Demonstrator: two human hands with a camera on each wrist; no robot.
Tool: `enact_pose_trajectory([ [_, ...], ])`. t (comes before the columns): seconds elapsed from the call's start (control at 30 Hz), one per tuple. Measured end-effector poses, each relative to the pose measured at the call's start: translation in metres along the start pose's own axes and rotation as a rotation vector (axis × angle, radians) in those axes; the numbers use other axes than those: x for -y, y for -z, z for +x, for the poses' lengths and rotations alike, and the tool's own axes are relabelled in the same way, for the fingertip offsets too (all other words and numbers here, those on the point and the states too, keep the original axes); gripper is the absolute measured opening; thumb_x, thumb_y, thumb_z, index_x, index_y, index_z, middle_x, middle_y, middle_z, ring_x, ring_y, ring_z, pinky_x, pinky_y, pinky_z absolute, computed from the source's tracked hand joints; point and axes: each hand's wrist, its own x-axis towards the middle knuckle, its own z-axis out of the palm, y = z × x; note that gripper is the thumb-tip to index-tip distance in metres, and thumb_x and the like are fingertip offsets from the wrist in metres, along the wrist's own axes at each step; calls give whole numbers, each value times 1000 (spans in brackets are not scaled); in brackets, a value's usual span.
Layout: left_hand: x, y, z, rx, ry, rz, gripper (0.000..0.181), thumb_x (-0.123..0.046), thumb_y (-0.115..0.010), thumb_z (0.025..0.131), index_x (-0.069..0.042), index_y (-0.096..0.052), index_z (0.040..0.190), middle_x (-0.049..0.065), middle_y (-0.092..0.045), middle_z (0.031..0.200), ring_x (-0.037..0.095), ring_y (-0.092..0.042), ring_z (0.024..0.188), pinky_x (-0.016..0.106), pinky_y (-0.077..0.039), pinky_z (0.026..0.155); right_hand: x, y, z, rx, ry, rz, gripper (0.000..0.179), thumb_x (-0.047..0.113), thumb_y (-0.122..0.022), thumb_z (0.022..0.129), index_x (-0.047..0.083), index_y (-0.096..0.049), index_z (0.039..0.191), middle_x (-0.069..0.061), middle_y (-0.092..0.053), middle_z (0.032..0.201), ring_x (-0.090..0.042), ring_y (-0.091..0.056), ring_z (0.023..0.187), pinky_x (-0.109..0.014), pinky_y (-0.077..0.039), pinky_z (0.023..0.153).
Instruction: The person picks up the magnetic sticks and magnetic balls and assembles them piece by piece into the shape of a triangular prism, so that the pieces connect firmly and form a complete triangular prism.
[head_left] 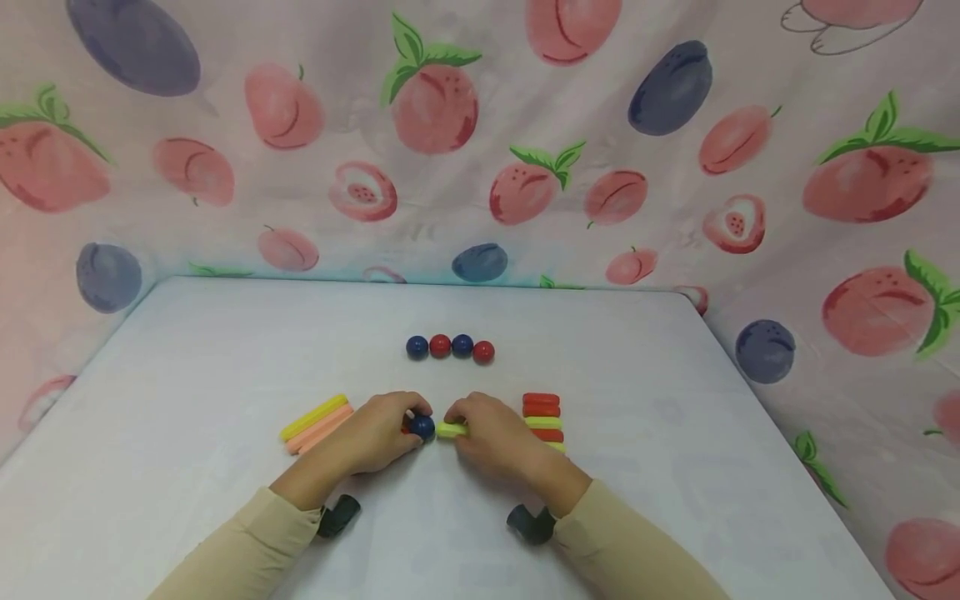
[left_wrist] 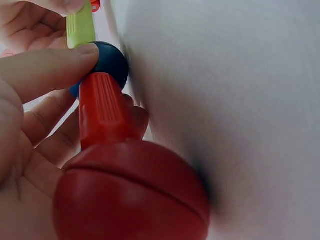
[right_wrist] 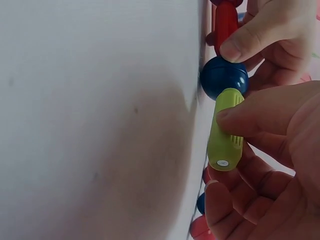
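My left hand (head_left: 386, 431) pinches a blue ball (left_wrist: 112, 65), its thumb lying on the ball where a red rod (left_wrist: 106, 111) meets it. At that rod's other end sits a large-looking red ball (left_wrist: 132, 192), close to the left wrist camera. Between thumb and fingers, my right hand (head_left: 491, 433) grips a yellow-green rod (right_wrist: 226, 130) by its ribbed side. One end of this rod is right at the blue ball, in line with the red rod; its other end shows a small silvery disc. Both hands are low over the white table (head_left: 637, 508).
Behind the hands, a row of blue and red balls (head_left: 440, 346) stands on the table. Yellow and peach rods (head_left: 313, 418) lie beside the left hand; red and yellow-green rods (head_left: 542, 411) are stacked side by side right of the right hand. A fruit-print cloth (head_left: 450, 208) hangs behind.
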Motion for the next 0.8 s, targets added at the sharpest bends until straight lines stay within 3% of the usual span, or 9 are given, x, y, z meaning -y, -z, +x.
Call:
enact_pose_trajectory([
  [0.57, -1, 0, -1, -4, 14, 28, 31, -8, -79, 86, -8, -67, 114, 3, -66, 102, 15, -60, 90, 37, -54, 84, -4, -1, 1, -20, -66, 23, 34, 16, -73, 91, 10, -67, 123, 0, -61, 111, -17, -57, 106, -34, -51, 94],
  [0.8, 1, 2, -5, -21, 11, 53, 31, -12, -80, 84, -6, -65, 111, 2, -63, 95, 15, -58, 85, 35, -53, 80, -6, -1, 0, -50, -72, 95, 37, 13, -72, 92, 8, -64, 128, -3, -61, 117, -20, -57, 112, -37, -52, 95],
])
